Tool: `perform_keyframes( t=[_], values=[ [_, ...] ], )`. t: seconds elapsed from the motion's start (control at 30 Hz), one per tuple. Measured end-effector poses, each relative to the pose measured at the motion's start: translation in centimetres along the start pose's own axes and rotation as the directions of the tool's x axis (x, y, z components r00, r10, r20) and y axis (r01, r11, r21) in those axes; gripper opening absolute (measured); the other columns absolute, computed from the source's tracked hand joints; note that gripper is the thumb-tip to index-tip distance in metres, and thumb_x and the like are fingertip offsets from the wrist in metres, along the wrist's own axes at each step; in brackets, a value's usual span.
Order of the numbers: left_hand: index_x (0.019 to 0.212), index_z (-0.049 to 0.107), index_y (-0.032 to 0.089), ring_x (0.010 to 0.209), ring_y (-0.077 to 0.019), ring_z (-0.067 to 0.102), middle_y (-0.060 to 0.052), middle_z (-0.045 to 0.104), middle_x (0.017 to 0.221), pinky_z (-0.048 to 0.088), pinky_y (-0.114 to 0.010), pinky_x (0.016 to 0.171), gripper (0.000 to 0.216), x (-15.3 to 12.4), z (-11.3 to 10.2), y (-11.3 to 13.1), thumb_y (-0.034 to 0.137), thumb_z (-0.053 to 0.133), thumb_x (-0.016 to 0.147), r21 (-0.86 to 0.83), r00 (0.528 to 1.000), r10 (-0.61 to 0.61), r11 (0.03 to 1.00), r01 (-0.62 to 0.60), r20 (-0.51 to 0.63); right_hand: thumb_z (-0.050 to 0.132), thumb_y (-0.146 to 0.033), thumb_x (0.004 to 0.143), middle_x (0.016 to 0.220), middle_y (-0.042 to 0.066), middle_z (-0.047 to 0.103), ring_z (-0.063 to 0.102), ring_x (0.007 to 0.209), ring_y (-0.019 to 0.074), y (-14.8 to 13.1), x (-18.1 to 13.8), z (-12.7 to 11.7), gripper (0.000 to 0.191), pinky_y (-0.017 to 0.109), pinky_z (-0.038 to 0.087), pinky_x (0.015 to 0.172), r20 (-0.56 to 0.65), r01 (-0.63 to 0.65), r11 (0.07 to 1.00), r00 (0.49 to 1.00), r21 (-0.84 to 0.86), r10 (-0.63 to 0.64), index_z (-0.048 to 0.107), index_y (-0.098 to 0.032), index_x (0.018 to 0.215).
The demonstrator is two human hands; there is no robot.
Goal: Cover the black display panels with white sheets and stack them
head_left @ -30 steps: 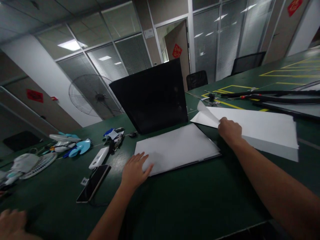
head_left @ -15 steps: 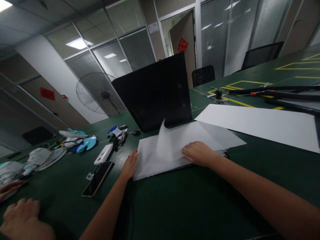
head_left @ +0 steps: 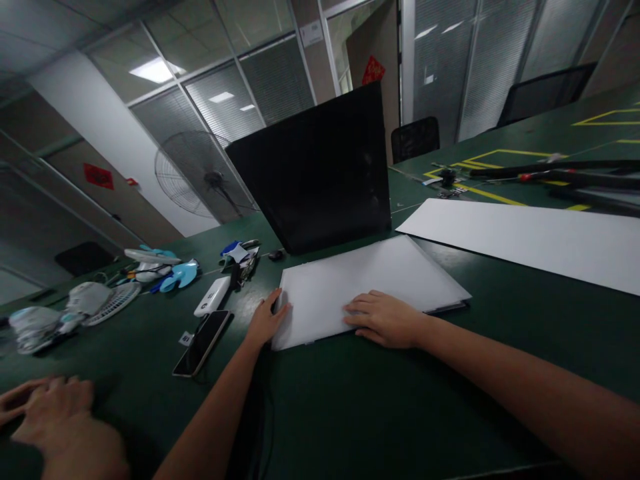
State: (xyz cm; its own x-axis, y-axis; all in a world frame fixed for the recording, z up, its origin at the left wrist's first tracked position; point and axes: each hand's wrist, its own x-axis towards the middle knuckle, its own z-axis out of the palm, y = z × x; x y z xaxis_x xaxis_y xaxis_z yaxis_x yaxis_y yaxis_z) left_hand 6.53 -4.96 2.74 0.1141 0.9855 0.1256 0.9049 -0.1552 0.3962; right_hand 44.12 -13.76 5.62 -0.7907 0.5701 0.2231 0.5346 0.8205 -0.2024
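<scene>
White paper sheets (head_left: 345, 280) lie flat in a stack, with a dark edge showing under the front right corner. My right hand (head_left: 383, 319) rests palm down near the front edge, its fingers stretched over the top sheet. At the left edge of the stack is my left hand (head_left: 267, 320), thumb on the paper and the other fingers apart at its side. Behind the paper stands a tilted black panel (head_left: 320, 170), like a screen or a cover.
Left of the stack lie a phone (head_left: 203, 343), a white device (head_left: 213, 297) and keys (head_left: 247, 265). A blue fan part (head_left: 180, 275) sits farther left. Another person's hands (head_left: 60, 407) are at the lower left. A large white sheet (head_left: 515, 243) and black-handled tools (head_left: 565, 175) lie right.
The raised, curling sheet now lies flat on the stack, and the loose sheets at the right are lined up. My right hand has shifted slightly left; my left fingers have spread.
</scene>
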Motion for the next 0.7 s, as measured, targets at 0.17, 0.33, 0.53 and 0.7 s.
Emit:
perform_keyframes(
  t=[0.17, 0.33, 0.53, 0.7],
  values=[
    [0.148, 0.057, 0.016, 0.148, -0.0293, 0.048, -0.013, 0.056, 0.156, 0.031, -0.046, 0.126, 0.056, 0.5, 0.1, -0.6, 0.040, 0.055, 0.098, -0.022, 1.000, -0.004, 1.000, 0.004, -0.020, 0.053, -0.043, 0.104, 0.155, 0.013, 0.053, 0.050, 0.141, 0.0299, 0.1, -0.1, -0.1, 0.051, 0.052, 0.039, 0.115, 0.011, -0.047, 0.997, 0.999, 0.060, 0.046, 0.057, -0.023, 0.151],
    [0.146, 0.059, 0.019, 0.149, -0.0262, 0.047, -0.010, 0.056, 0.155, 0.031, -0.046, 0.127, 0.050, 0.9, 0.3, -1.4, 0.032, 0.050, 0.099, -0.030, 1.000, 0.008, 1.000, -0.008, -0.021, 0.060, -0.062, 0.096, 0.162, 0.015, 0.044, 0.041, 0.149, 0.0353, 2.0, -0.9, -0.3, 0.073, 0.057, 0.028, 0.123, 0.027, -0.191, 0.980, 0.982, 0.062, 0.189, 0.052, -0.024, 0.157],
    [0.145, 0.060, 0.020, 0.150, -0.0278, 0.046, -0.010, 0.054, 0.158, 0.029, -0.049, 0.127, 0.049, 0.7, 0.2, -1.5, 0.038, 0.044, 0.103, -0.057, 1.000, 0.021, 0.998, -0.021, 0.002, 0.058, -0.069, 0.094, 0.163, 0.015, 0.043, 0.042, 0.148, 0.0361, 2.9, -1.4, -1.0, 0.074, 0.058, 0.029, 0.122, 0.093, -0.250, 0.967, 0.965, 0.047, 0.245, 0.056, -0.025, 0.154],
    [0.160, 0.043, 0.022, 0.160, -0.0332, 0.023, -0.012, 0.029, 0.172, 0.014, -0.053, 0.130, 0.080, -0.5, -1.6, -1.1, 0.066, 0.057, 0.095, -0.078, 0.965, 0.216, 0.975, -0.206, 0.146, 0.058, -0.069, 0.094, 0.162, 0.014, 0.045, 0.044, 0.147, 0.0369, 2.7, -1.4, -1.5, 0.071, 0.060, 0.032, 0.120, 0.106, -0.263, 0.964, 0.960, 0.036, 0.258, 0.058, -0.027, 0.152]
  ],
)
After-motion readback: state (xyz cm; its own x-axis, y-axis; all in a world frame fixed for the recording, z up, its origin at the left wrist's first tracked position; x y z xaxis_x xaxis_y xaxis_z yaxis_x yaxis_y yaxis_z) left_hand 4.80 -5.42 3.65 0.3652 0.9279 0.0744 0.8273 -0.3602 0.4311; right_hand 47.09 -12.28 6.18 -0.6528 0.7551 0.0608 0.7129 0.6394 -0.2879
